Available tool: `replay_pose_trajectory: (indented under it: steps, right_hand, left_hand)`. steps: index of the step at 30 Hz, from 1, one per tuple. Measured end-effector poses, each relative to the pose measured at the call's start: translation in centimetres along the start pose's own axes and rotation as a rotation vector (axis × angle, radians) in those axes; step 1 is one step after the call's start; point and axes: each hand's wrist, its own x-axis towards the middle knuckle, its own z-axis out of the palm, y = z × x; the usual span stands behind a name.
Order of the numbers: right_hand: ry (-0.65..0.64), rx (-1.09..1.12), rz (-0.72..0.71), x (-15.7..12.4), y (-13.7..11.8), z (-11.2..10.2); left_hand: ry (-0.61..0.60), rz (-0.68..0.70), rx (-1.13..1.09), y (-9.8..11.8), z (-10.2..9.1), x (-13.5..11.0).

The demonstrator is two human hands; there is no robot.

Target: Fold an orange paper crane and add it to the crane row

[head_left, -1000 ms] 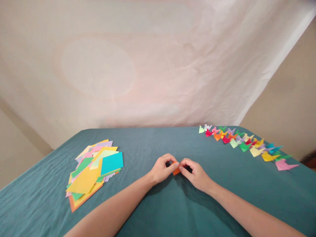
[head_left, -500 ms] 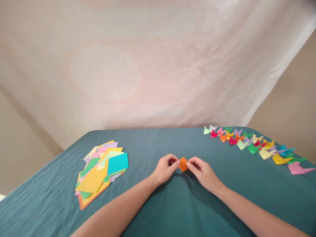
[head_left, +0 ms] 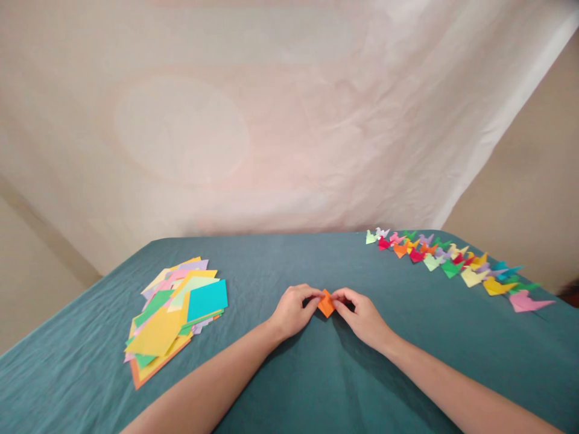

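A small folded orange paper (head_left: 325, 303) sits low over the teal tablecloth (head_left: 289, 367) at the centre. My left hand (head_left: 293, 310) pinches its left side with fingers curled. My right hand (head_left: 362, 314) pinches its right side the same way. Both forearms reach in from the bottom edge. Most of the paper is covered by my fingertips.
A loose pile of coloured paper squares (head_left: 174, 312) lies at the left of the table. A row of several folded paper birds (head_left: 452, 262) runs along the right edge. A pale cloth backdrop (head_left: 271, 120) hangs behind the table.
The orange paper opened into a diamond between my fingertips, then my fingers closed in on it again. The camera swayed slightly right and back.
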Motion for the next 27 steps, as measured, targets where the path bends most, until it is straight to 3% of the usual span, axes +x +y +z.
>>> replay_pose_trajectory:
  steps: [9,14,20,27]
  right_hand:
    - [-0.020,-0.317,-0.144,-0.1,0.5,0.0]
    - [-0.030,-0.346,-0.159,-0.2,0.4,-0.2]
    - [-0.026,-0.344,-0.159,-0.2,0.7,-0.1]
    - [0.035,-0.303,-0.207,-0.3,0.3,-0.3]
  left_hand:
    - [0.013,0.023,0.216,-0.9,-0.1,-0.1]
    - [-0.038,0.124,0.218,-0.9,-0.4,-0.2]
    - [-0.183,0.278,0.210,-0.1,-1.3,-0.1]
    - [-0.231,0.325,0.250,0.0,-1.9,-0.1]
